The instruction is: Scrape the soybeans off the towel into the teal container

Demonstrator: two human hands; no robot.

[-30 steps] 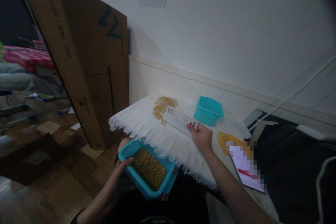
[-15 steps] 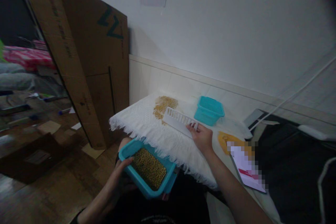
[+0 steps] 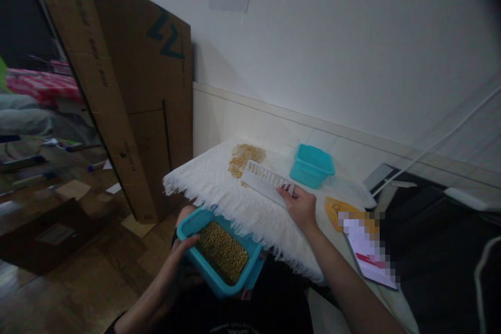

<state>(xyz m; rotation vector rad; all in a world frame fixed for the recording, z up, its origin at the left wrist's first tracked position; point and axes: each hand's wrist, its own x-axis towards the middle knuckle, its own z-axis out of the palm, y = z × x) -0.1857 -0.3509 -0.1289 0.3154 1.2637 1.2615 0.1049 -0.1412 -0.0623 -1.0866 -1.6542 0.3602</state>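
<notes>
My left hand (image 3: 178, 255) grips the near-left rim of a blue plastic container (image 3: 230, 290), thumb over the edge. A layer of yellowish beans (image 3: 223, 250), like soybeans, lies inside it. The container sits over my lap, below the fringed edge of a white cloth (image 3: 207, 167). In my right hand (image 3: 301, 206) is a white slotted plastic strip (image 3: 262, 182), its right end pinched between thumb and fingers. The strip's left end rests by a loose pile of beans (image 3: 246, 156) on the cloth. Part of the pile is hidden behind it.
A second blue container (image 3: 312, 166) stands on the cloth near the wall. To the right are a crumpled clear bag (image 3: 348, 188), a yellow item (image 3: 334, 211) and a phone-like device (image 3: 371, 261). A tall cardboard box (image 3: 148, 88) stands at the left.
The white slotted strip and my right hand have shifted very slightly left. My left hand and the bean container stay in place.
</notes>
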